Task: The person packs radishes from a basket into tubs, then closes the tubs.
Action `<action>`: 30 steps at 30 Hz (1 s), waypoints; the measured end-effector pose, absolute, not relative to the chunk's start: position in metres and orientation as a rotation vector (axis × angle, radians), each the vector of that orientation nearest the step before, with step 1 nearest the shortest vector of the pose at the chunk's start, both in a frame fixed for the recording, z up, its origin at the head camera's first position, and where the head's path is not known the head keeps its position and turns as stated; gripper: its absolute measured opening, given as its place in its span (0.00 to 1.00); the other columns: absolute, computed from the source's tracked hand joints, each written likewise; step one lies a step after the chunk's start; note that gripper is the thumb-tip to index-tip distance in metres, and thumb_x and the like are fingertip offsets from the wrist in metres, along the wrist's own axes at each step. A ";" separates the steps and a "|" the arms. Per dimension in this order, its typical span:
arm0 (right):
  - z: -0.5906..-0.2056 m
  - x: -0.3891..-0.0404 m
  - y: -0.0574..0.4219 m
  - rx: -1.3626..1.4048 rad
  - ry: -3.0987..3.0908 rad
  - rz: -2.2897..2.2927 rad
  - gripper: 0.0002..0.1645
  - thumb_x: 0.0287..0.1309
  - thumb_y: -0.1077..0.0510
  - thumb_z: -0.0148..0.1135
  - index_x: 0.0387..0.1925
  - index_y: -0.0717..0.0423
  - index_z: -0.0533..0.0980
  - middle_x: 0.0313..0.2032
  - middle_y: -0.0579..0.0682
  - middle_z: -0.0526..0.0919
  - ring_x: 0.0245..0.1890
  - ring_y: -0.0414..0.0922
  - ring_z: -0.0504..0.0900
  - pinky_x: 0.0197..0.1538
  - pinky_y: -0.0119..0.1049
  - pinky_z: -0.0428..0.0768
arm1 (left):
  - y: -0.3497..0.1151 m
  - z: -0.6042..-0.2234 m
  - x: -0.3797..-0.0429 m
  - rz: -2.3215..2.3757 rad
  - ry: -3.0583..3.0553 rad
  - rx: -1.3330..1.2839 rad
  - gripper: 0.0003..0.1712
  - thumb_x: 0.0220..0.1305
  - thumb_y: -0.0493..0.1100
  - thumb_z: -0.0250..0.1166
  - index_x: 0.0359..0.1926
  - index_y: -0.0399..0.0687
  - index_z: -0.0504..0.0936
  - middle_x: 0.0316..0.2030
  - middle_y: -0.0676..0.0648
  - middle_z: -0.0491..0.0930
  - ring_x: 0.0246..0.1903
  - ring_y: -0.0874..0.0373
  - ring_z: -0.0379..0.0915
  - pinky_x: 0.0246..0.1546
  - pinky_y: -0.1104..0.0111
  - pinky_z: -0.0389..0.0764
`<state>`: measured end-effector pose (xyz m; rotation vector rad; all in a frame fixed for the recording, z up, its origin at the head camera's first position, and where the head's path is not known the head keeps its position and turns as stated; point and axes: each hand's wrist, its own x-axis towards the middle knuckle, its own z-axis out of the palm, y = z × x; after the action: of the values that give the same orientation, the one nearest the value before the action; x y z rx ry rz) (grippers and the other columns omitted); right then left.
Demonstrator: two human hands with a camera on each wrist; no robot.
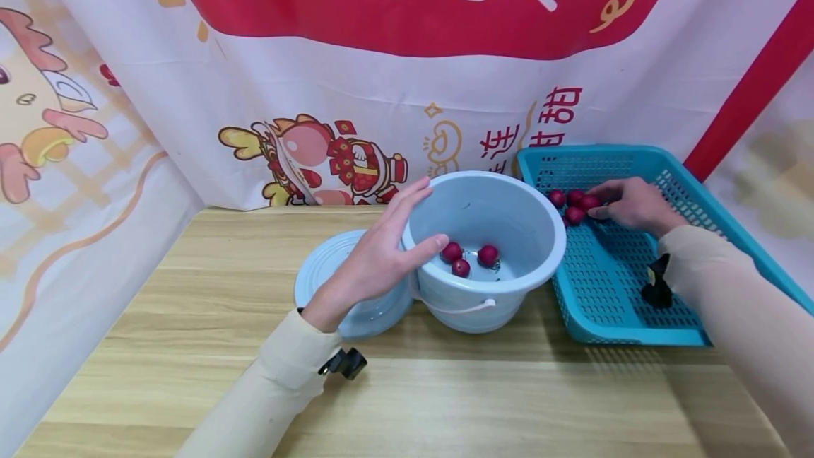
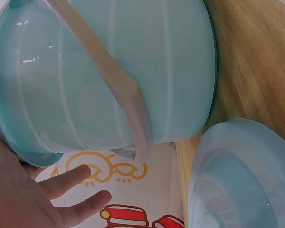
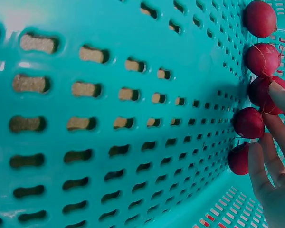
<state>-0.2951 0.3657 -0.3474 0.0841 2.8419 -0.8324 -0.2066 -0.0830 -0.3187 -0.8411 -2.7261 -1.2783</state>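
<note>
My left hand [image 1: 381, 253] is at the left rim of a light blue bucket [image 1: 473, 320], thumb over the edge and fingers stretched out along the outside. Three red radishes [image 1: 487, 255] lie on the bucket's bottom. Inside a teal plastic basket [image 1: 610, 334], my right hand [image 1: 636, 205] pinches a radish [image 3: 261, 92] between thumb and fingers. Several other radishes [image 3: 249, 122] sit around it, near the basket's left wall.
A round light blue lid [image 1: 378, 316] lies on the wooden table [image 1: 191, 345], left of the bucket and partly under my left forearm. The bucket's handle [image 2: 118, 80] hangs down its side. A printed cloth [image 1: 356, 90] hangs behind.
</note>
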 end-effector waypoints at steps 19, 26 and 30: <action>-0.332 -0.293 0.358 0.069 2.932 -0.957 0.39 0.73 0.41 0.64 0.77 0.55 0.69 0.72 0.69 0.71 0.69 0.70 0.67 0.58 0.64 0.84 | -0.083 -0.319 -0.206 -1.282 -2.727 -0.833 0.47 0.70 0.69 0.59 0.84 0.66 0.55 0.84 0.69 0.44 0.84 0.52 0.50 0.74 0.30 0.63; -0.319 -0.286 0.350 0.037 2.975 -1.031 0.44 0.68 0.36 0.67 0.77 0.51 0.69 0.71 0.66 0.74 0.68 0.68 0.70 0.52 0.56 0.89 | -0.083 -0.319 -0.206 -1.286 -2.726 -0.837 0.47 0.71 0.68 0.59 0.84 0.66 0.55 0.85 0.66 0.45 0.84 0.52 0.51 0.73 0.31 0.65; -0.314 -0.283 0.343 -0.019 3.010 -1.055 0.43 0.67 0.35 0.68 0.76 0.51 0.71 0.68 0.65 0.78 0.63 0.64 0.76 0.47 0.47 0.91 | -0.083 -0.320 -0.207 -1.289 -2.731 -0.825 0.47 0.70 0.68 0.59 0.84 0.66 0.55 0.85 0.67 0.45 0.83 0.52 0.51 0.73 0.31 0.66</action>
<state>-0.2831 0.3433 -0.3143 -0.0195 3.0095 -1.0549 -0.2066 -0.0831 -0.3196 -0.8249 -2.7308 -1.2888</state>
